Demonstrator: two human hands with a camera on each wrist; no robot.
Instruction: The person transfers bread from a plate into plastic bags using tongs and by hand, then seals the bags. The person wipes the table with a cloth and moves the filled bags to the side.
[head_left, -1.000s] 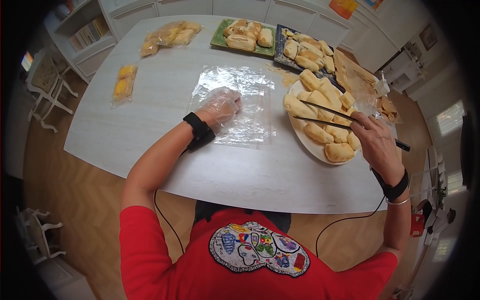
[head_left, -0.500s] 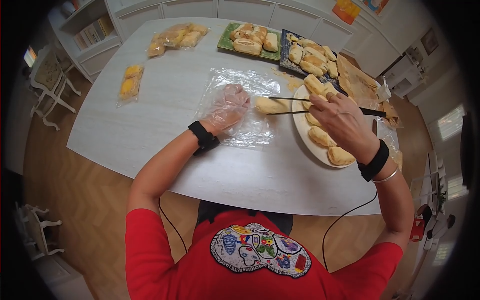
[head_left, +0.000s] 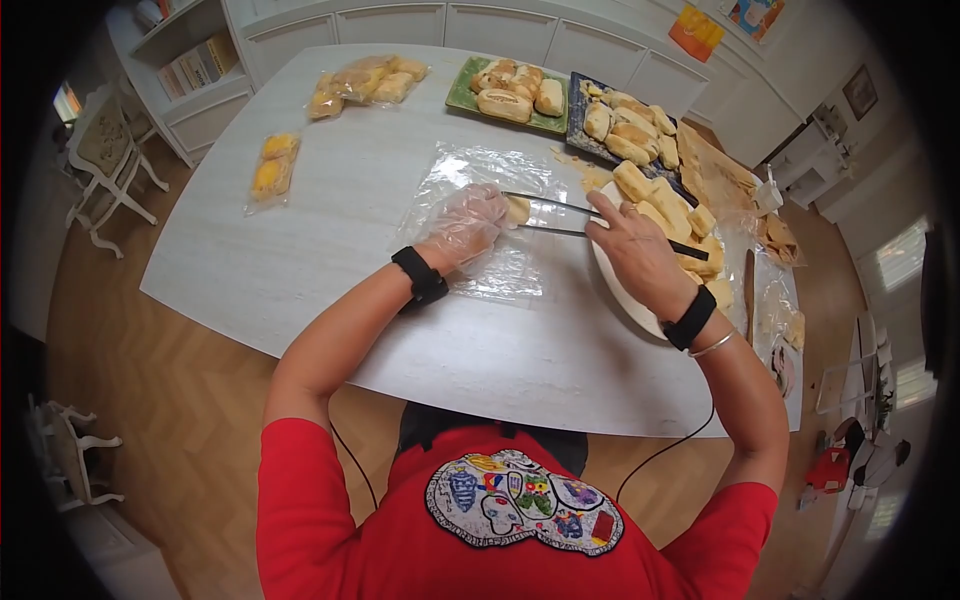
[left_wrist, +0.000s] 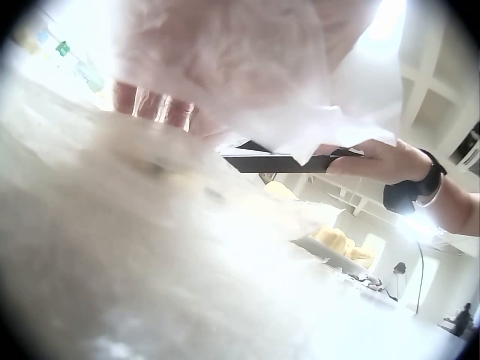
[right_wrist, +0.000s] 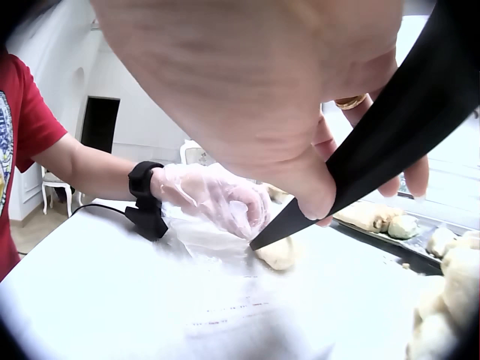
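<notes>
My left hand point(head_left: 468, 225), in a clear plastic glove, pinches the upper layer of a clear plastic bag point(head_left: 515, 275) lying flat on the table. Black tongs point(head_left: 690, 251) are gripped in my bare right hand point(head_left: 642, 258) and reach leftward. Between their tips is a pale bread roll point(head_left: 517, 210), right at the left fingers and the bag's mouth. The right wrist view shows the same roll point(right_wrist: 277, 253) low over the table, beside the gloved hand point(right_wrist: 217, 199). Film and glove blur much of the left wrist view.
A white plate point(head_left: 613, 283) piled with rolls stands under and beyond my right hand. Behind are a green plate point(head_left: 457, 95) and a dark patterned tray point(head_left: 577, 128), both holding bread. Bagged rolls point(head_left: 365, 80) and another bagged pair point(head_left: 272, 170) lie left. Brown paper point(head_left: 705, 165) is at right.
The tongs went from the white plate leftward with one roll, bringing it to the bag by my left hand. My left hand has stayed at the bag.
</notes>
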